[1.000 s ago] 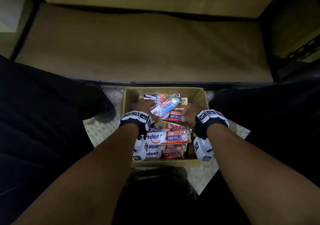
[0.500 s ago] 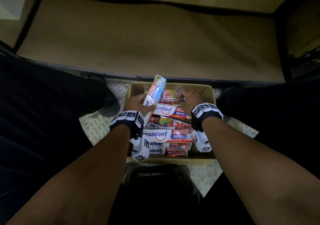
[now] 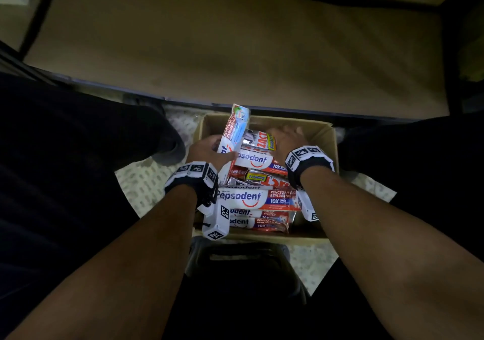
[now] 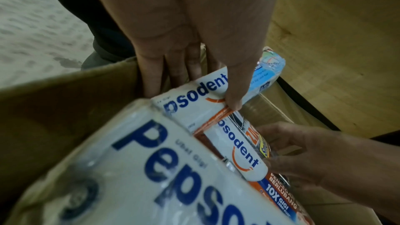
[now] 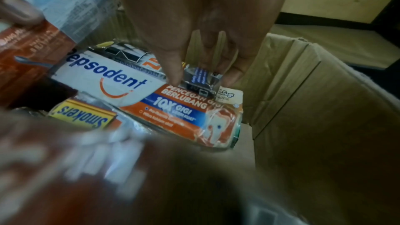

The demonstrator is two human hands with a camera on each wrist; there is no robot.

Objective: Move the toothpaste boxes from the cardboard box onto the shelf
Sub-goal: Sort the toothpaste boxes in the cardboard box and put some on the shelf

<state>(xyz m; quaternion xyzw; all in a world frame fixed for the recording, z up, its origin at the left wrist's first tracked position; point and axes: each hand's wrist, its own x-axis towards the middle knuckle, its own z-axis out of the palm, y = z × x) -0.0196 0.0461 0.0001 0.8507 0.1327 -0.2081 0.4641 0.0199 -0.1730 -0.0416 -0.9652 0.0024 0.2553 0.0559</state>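
Note:
An open cardboard box (image 3: 323, 133) on the floor holds several white-and-red Pepsodent toothpaste boxes (image 3: 256, 199) and silver Smokers packs (image 3: 258, 140). My left hand (image 3: 209, 151) grips a white-and-blue Pepsodent box (image 3: 234, 133), tilted up on end above the pile; my thumb (image 4: 234, 95) lies across its face. My right hand (image 3: 286, 137) reaches into the box's far right corner, and its thumb and fingers (image 5: 173, 74) pinch the end of a silver pack (image 5: 200, 78) that lies under a Pepsodent box (image 5: 134, 88). The wooden shelf board (image 3: 235, 41) lies beyond the box.
Dark trouser legs (image 3: 65, 156) flank the box on both sides. A dark metal rail (image 3: 183, 101) edges the shelf front, with upright posts at the left and right. A patterned floor (image 3: 141, 185) shows around the box, and a dark stool (image 3: 241, 263) sits just behind it.
My left hand has lifted the white-and-blue box from flat in the pile to standing on end. My right hand has moved deeper toward the far right corner and taken hold of the silver pack.

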